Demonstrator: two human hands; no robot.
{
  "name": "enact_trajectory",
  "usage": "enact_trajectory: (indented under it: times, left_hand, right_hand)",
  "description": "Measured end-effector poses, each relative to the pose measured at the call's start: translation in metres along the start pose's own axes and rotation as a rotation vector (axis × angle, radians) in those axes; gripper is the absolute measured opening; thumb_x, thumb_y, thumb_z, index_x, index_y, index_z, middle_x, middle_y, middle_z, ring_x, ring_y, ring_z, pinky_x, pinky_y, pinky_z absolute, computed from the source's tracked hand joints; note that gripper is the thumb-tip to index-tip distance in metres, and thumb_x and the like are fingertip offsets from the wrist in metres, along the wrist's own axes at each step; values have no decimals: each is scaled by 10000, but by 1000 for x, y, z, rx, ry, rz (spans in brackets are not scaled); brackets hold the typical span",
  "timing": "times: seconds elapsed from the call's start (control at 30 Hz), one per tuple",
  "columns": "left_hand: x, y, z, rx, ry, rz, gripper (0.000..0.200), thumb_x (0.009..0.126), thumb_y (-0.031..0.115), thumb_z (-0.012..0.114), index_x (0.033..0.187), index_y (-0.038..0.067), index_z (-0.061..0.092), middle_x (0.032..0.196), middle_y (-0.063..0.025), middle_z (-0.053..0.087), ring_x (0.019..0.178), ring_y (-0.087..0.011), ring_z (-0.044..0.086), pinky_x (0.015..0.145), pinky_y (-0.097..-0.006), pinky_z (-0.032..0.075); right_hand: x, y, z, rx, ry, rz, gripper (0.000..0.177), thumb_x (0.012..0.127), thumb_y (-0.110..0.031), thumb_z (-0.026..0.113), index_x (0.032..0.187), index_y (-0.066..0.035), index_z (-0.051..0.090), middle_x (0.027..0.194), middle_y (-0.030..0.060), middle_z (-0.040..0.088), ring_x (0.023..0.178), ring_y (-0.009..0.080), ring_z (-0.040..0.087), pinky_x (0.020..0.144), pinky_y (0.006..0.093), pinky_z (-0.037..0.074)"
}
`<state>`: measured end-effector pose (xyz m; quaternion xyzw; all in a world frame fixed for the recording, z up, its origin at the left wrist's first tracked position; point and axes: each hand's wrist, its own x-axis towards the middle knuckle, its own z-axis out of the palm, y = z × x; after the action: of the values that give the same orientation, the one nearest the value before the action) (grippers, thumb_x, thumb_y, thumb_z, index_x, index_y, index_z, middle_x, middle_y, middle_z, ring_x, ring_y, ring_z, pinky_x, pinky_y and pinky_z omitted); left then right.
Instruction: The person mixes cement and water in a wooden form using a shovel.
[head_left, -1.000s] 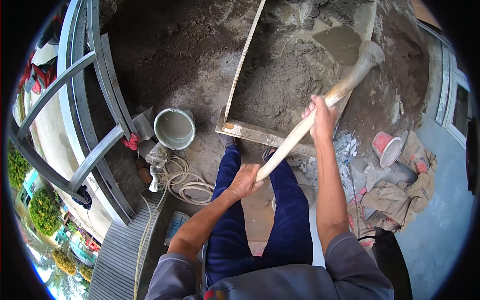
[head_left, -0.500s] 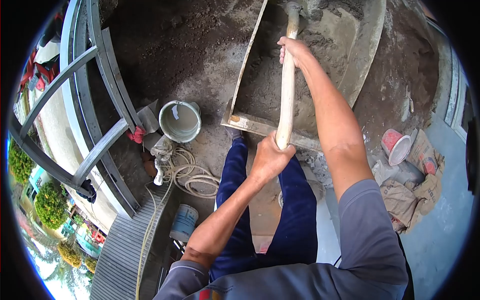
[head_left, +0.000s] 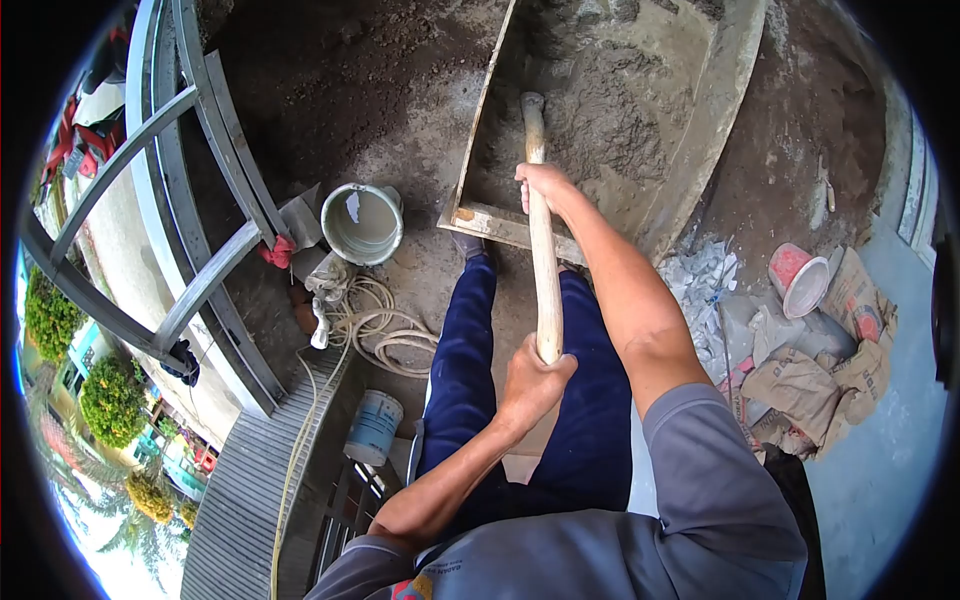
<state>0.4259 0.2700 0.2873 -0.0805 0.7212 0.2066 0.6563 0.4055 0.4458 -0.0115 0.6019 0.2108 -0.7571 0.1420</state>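
A pale wooden handle [head_left: 543, 262] runs up from between my legs into a wooden-sided trough [head_left: 520, 229] of wet grey mortar [head_left: 610, 110]. My left hand [head_left: 534, 382] is wrapped round the handle's lower end, above my thighs. Farther up, my right hand [head_left: 546, 186] grips the same handle over the near part of the trough. The tool's head end [head_left: 533, 101] is down at the mortar; its blade cannot be made out.
Left of the trough stands a bucket of greyish water [head_left: 362, 225], with a coiled hose [head_left: 385, 330] below it. A metal frame [head_left: 205, 285] rises at the left. A white-blue pail [head_left: 374, 427], a red-and-white bucket [head_left: 799, 281] and paper sacks [head_left: 810, 390] lie nearby.
Both hands have drawn the handle back toward my body and slightly left. The tool's head has come nearer through the mortar, and my right arm is more bent.
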Motion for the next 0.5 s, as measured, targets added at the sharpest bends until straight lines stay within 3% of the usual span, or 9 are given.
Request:
enact_trajectory:
  times: [0.13,0.23,0.37,0.4,0.43,0.5]
  left_hand:
    - [-19,32,8,-25,-69,-63,359,829,213,672,1035,-59,559,754,-155,650,718,-246,686,688,-412,542]
    - [-33,55,35,47,-60,117,341,885,201,712,1013,-32,499,678,-59,577,502,-121,581,438,-302,450]
    - [-70,103,56,57,-144,185,427,881,236,722,1061,-88,510,766,-185,653,606,-222,668,559,-387,532]
    - [-82,112,59,103,-152,231,465,875,249,722,1084,-114,518,836,-274,669,723,-303,707,659,-431,553]
    - [-96,127,56,111,-220,198,479,878,262,715,1092,-116,514,880,-309,667,803,-357,716,712,-457,551]
    - [-121,137,55,136,-307,192,482,879,257,709,1095,-119,499,873,-311,669,811,-404,720,725,-478,547]
  right_hand:
    - [-10,17,-17,41,-57,39,192,865,-143,656,765,-64,513,629,75,513,470,230,516,443,423,510]
    - [-21,-9,-36,22,-139,76,190,884,-136,638,764,-74,504,595,71,507,465,220,500,452,401,491]
    - [-66,-32,-70,169,-173,116,230,896,-128,638,741,-92,473,572,50,504,440,183,462,444,361,448]
    - [-74,-35,-83,164,-265,95,223,907,-139,640,760,-99,478,573,32,498,442,148,453,449,323,423]
    - [-88,-40,-93,205,-241,98,221,908,-144,642,766,-102,478,571,23,490,443,138,450,453,317,419]
    - [-123,-51,-108,275,-199,102,219,911,-153,646,778,-106,479,568,4,474,446,117,444,459,304,411]
